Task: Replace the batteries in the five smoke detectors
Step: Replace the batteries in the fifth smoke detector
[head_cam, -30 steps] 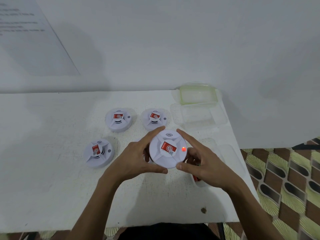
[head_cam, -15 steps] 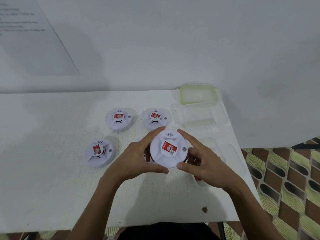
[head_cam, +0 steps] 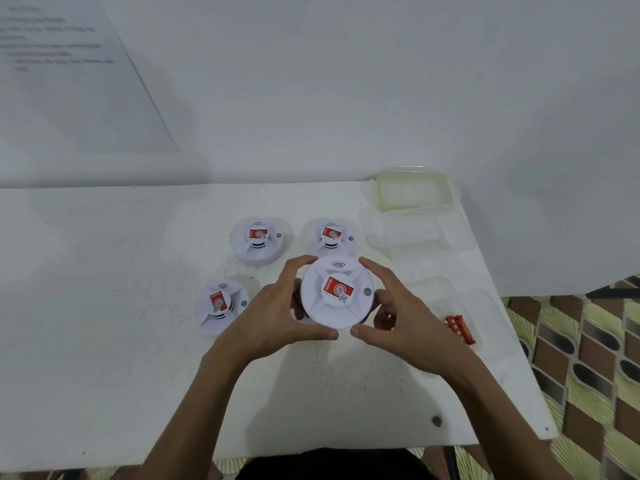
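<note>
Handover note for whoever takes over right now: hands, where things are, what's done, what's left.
Left hand and right hand both grip the held detector, face up, over the table.
Three more rest on the table: far-left detector, far-right detector, near-left detector. No fifth is in view.
Red batteries lie in a clear tub at the right edge.
Done: cannot tell which have new batteries; all four look closed.
Left: check the held one, set it down, find the fifth.
</note>
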The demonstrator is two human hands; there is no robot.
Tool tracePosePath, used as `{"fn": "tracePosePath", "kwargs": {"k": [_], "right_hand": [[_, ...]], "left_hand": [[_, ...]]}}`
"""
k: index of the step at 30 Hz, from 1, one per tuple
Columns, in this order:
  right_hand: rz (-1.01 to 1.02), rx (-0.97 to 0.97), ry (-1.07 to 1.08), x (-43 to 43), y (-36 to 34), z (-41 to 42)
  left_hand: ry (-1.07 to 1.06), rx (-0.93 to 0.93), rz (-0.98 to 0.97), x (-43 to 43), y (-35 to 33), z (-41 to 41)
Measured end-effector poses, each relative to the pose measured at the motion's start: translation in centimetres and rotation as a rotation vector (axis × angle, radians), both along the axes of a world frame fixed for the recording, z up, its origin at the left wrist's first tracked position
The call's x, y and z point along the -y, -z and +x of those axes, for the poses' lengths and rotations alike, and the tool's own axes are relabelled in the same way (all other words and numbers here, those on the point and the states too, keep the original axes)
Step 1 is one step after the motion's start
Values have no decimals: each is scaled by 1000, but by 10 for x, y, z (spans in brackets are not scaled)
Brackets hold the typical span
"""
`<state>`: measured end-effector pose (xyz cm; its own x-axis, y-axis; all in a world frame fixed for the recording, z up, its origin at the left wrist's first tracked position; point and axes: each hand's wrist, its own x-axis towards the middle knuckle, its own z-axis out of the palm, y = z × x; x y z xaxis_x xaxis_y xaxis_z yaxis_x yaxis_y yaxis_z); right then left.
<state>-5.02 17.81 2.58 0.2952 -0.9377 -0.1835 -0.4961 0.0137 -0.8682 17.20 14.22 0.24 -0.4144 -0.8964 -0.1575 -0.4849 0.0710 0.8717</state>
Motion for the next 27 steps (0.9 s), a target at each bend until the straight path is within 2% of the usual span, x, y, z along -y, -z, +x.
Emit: {"fn": "tracePosePath", "kwargs": {"k": [15, 27], "right_hand": [[-148, -79, -107, 105, 21, 163], [-32, -205, -237, 174, 49, 258]], "left_hand": [[-154, 149, -135, 68, 10, 169], [-288, 287, -156, 119, 49, 252]]}}
